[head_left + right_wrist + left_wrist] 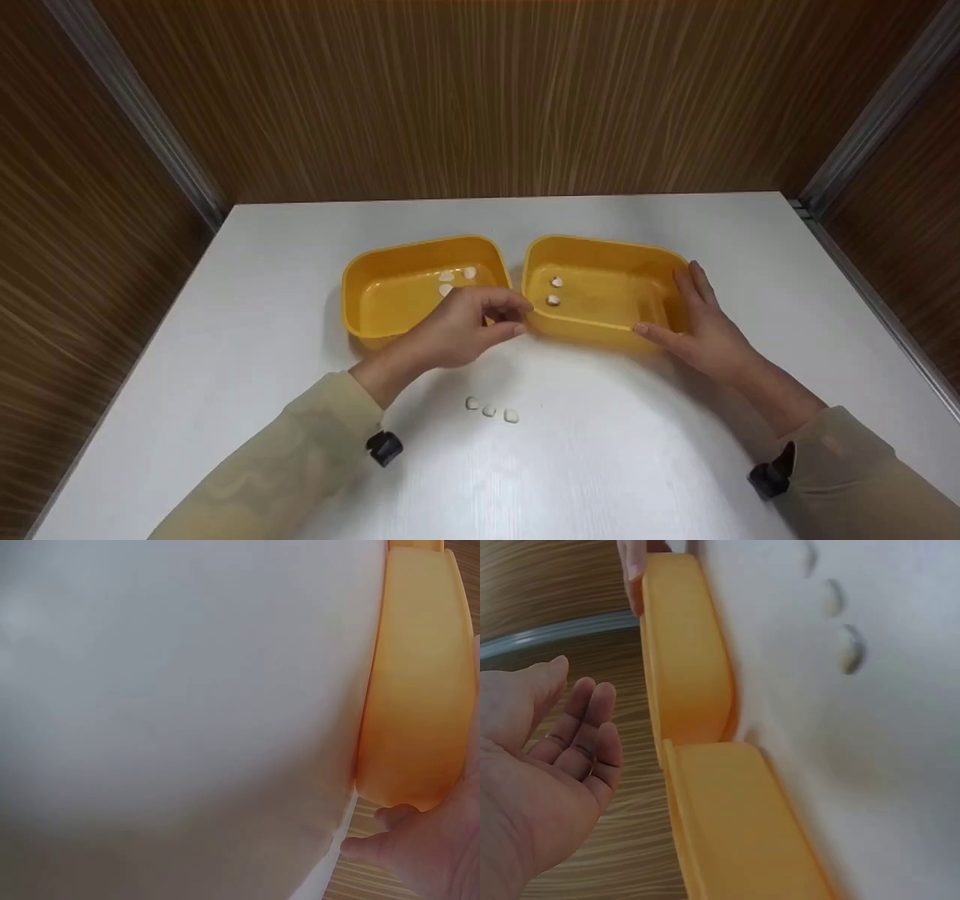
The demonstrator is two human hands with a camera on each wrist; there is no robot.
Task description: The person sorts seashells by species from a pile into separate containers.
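Observation:
Two yellow plastic bins stand side by side on the white table. My right hand [712,337] holds the right bin [600,324] by its right end, thumb over the near rim and fingers along the end wall. Two small whitish pieces [553,300] lie inside that bin. My left hand [469,326] hovers over the near inner corner of the left bin [390,247]. Its fingers are loosely bent with a gap to the thumb, and the left wrist view shows no object in the hand [555,757]. Several flat whitish pieces [446,276] lie in the left bin, partly hidden by this hand.
Three small whitish pieces [489,411] lie in a row on the white table [600,465], in front of the bins. Wood-grain panels [480,97] enclose the table at the back and both sides. Each wrist carries a black strap fitting [385,448].

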